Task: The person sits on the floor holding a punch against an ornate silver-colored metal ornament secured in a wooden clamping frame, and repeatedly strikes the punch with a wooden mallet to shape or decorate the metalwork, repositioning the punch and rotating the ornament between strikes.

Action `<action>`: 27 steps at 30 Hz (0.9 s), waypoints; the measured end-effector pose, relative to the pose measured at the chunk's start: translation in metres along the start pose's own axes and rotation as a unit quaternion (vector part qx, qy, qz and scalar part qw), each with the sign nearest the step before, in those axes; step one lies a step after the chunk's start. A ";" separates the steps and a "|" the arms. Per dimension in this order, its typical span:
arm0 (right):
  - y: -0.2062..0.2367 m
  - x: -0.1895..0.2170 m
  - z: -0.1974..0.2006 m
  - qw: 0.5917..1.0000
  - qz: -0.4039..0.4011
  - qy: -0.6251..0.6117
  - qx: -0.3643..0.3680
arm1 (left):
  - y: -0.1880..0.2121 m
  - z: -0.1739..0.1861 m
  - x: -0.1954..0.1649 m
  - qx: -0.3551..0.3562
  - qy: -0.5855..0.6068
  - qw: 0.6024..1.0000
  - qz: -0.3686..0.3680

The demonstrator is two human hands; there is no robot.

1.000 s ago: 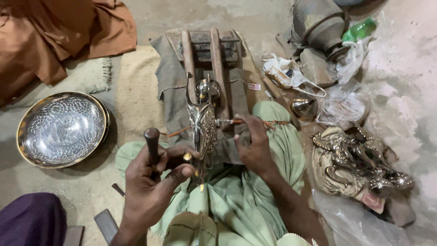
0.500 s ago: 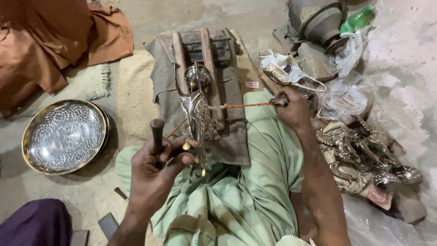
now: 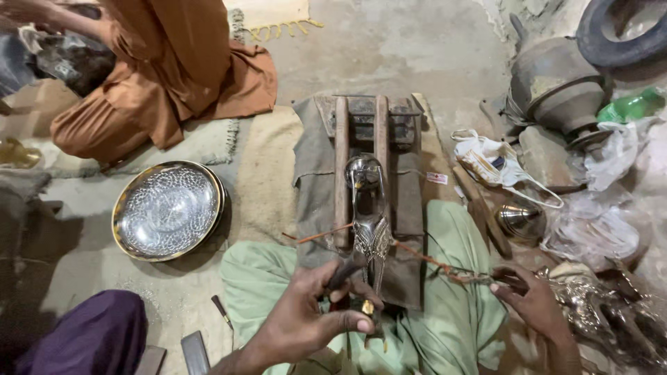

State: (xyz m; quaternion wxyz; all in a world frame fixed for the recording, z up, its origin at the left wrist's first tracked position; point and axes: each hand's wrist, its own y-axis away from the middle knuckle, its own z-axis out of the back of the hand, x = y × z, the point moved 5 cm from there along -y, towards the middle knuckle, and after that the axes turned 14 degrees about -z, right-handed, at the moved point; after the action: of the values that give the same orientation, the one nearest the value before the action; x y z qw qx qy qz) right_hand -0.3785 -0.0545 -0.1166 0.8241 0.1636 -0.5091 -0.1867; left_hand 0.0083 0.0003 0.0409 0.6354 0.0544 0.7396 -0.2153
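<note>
Left hand [image 3: 306,323] is curled shut around a dark-handled tool, thumb pressed along its side, right at the near end of the long embossed silver-coloured metal piece [image 3: 369,229]. That piece lies lengthwise between two upright wooden rails [image 3: 341,173] on a grey cloth-draped block, propped over the person's lap in pale green cloth [image 3: 445,326], which seems to steady it and keep it from rolling under the tool. Right hand [image 3: 535,302] is off to the side, fingers pinched on a thin orange cord [image 3: 424,258] that crosses the metal piece, apparently holding it taut.

On the floor to the left sits a round, patterned silver tray with a brass rim [image 3: 167,210], set within reach but apart. Beside the right hand lies a heap of shiny ornate metal parts [image 3: 611,312]. Another person in rust-orange clothes [image 3: 174,69] sits beyond. A small dark chisel-like tool [image 3: 222,311] lies loose on the floor near the knee.
</note>
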 end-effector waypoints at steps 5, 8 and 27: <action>-0.018 -0.016 0.026 1.000 -0.022 -0.015 0.012 | 0.016 0.020 0.033 0.053 -0.079 0.992 -0.080; -0.038 -0.024 0.032 0.997 -0.042 0.064 -0.013 | 0.045 0.047 0.084 0.109 -0.076 0.989 -0.068; -0.107 -0.016 -0.037 0.905 -0.119 0.381 -0.150 | -0.049 0.152 0.113 -0.222 -0.046 0.968 0.104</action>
State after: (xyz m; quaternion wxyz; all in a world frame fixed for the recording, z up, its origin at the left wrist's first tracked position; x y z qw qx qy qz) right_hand -0.3673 -0.1379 -0.1944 0.9417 0.1559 -0.0993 -0.2810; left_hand 0.1089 -0.1245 -0.0713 0.6834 -0.0216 0.7295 0.0192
